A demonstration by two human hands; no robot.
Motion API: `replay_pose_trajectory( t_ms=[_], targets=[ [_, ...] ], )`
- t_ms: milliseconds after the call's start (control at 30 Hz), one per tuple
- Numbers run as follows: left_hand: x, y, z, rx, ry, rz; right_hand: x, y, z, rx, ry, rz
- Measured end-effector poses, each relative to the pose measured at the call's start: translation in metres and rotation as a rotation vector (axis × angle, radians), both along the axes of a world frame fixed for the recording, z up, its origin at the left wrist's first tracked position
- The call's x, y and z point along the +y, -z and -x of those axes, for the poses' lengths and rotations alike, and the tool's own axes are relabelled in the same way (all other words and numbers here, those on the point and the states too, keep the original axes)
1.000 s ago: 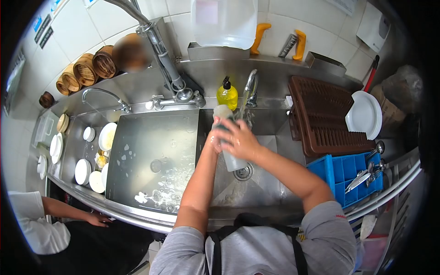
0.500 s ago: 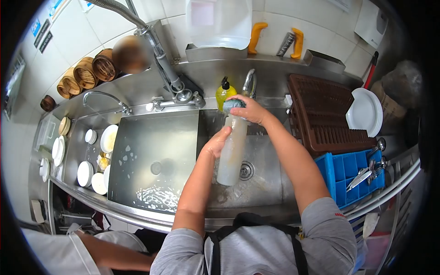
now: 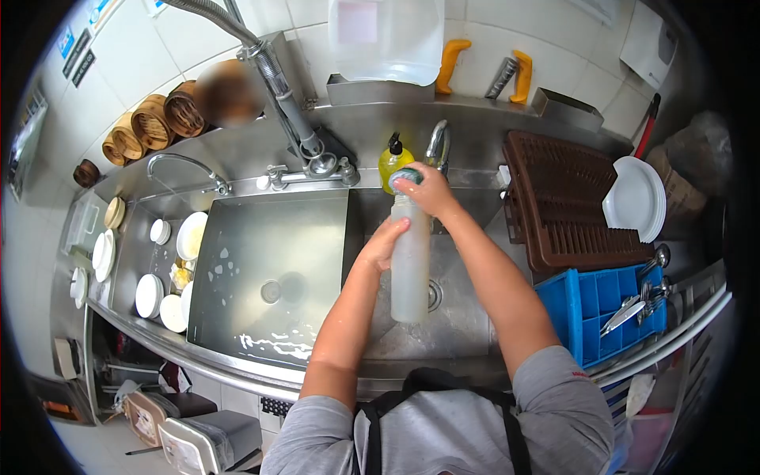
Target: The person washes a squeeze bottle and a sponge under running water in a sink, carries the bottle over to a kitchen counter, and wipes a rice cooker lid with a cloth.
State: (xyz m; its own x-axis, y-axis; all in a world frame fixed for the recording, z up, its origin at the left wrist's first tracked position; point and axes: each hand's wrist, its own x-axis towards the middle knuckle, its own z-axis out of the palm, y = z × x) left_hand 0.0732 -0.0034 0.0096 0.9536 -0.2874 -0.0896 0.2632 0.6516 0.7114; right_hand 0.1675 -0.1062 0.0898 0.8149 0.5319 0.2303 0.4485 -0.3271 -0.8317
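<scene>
A tall translucent plastic bottle (image 3: 410, 273) is over the right sink basin, its mouth end pointing away from me. My left hand (image 3: 385, 241) is closed round its upper body from the left side. At the mouth end, my right hand (image 3: 430, 191) grips a greenish-grey scouring pad (image 3: 405, 177), pressed at or close against the bottle's neck; the exact contact is hidden by the fingers. Just behind that hand stand a yellow soap pump bottle (image 3: 393, 160) and a chrome tap (image 3: 438, 142).
Left lies a water-filled basin (image 3: 269, 237), then a basin with bowls and plates (image 3: 149, 296). A brown dish rack (image 3: 558, 198) holding white plates (image 3: 636, 199) and a blue cutlery caddy (image 3: 578, 317) stand right. A spray hose (image 3: 277, 87) hangs behind.
The bottle has swung slightly right at its base and lies straighter, still in my left hand. The co-worker at the lower left has left the view, revealing bins there.
</scene>
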Motion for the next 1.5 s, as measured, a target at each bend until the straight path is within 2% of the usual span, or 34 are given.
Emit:
replay_pose_trajectory(
  t_ms=[67,133,167,200,233,300,400,500,600,700,733,833,933,1033,1133,1233,1333,1367,1433,1500],
  targets=[
    [-0.015,-0.004,-0.004,0.016,-0.296,-0.419,0.002,-0.004,0.009,-0.162,0.033,0.275],
    [-0.027,0.005,-0.006,0.039,-0.486,-0.583,0.003,-0.006,0.017,-0.391,-0.021,0.444],
    [-0.029,0.011,-0.01,0.044,-0.582,-0.666,0.003,-0.01,0.02,-0.479,0.004,0.444],
    [-0.027,0.014,-0.017,0.001,-0.524,-0.624,0.002,-0.016,0.024,-0.566,0.031,0.446],
    [-0.026,0.019,-0.022,0.12,-0.46,-0.433,0.0,-0.022,0.027,-0.651,0.056,0.449],
    [-0.024,0.021,-0.023,0.357,-0.324,-0.047,-0.003,-0.034,0.032,-0.612,0.025,0.497],
    [-0.025,0.007,-0.016,0.284,-0.139,0.296,-0.009,-0.051,0.04,-0.517,-0.024,0.548],
    [-0.023,0.014,-0.013,0.298,-0.047,0.271,-0.014,-0.061,0.042,-0.47,-0.016,0.527],
    [-0.02,0.022,-0.006,0.322,-0.224,-0.178,-0.022,-0.063,0.038,-0.502,0.024,0.461],
    [-0.018,0.031,0.0,0.111,-0.515,-1.16,-0.027,-0.066,0.037,-0.521,0.072,0.416],
    [-0.018,0.029,0.004,0.069,-0.536,-1.303,-0.029,-0.066,0.036,-0.523,0.076,0.406],
    [-0.022,0.018,0.012,-0.078,-0.655,-1.543,-0.032,-0.067,0.037,-0.531,0.097,0.383],
    [-0.029,0.009,0.016,-0.103,-0.701,-1.713,-0.035,-0.064,0.037,-0.535,0.107,0.352],
    [-0.032,-0.001,0.02,-0.071,-0.705,-1.767,-0.039,-0.06,0.037,-0.536,0.113,0.334],
    [-0.026,0.003,0.02,-0.046,-0.698,-1.742,-0.042,-0.057,0.036,-0.52,0.112,0.338],
    [-0.015,0.008,0.018,-0.061,-0.569,-1.656,-0.041,-0.056,0.035,-0.479,0.104,0.345],
    [0.003,0.022,0.008,0.019,-0.361,-1.143,-0.038,-0.056,0.035,-0.429,0.054,0.305],
    [0.006,0.026,0.009,0.13,-0.279,-1.02,-0.036,-0.055,0.035,-0.413,0.033,0.284],
    [0.0,0.0,0.015,0.339,-0.115,-0.762,-0.03,-0.056,0.038,-0.361,0.03,0.3],
    [-0.003,0.033,0.012,0.436,-0.107,-0.437,-0.03,-0.054,0.036,-0.335,0.028,0.321]
  ],
)
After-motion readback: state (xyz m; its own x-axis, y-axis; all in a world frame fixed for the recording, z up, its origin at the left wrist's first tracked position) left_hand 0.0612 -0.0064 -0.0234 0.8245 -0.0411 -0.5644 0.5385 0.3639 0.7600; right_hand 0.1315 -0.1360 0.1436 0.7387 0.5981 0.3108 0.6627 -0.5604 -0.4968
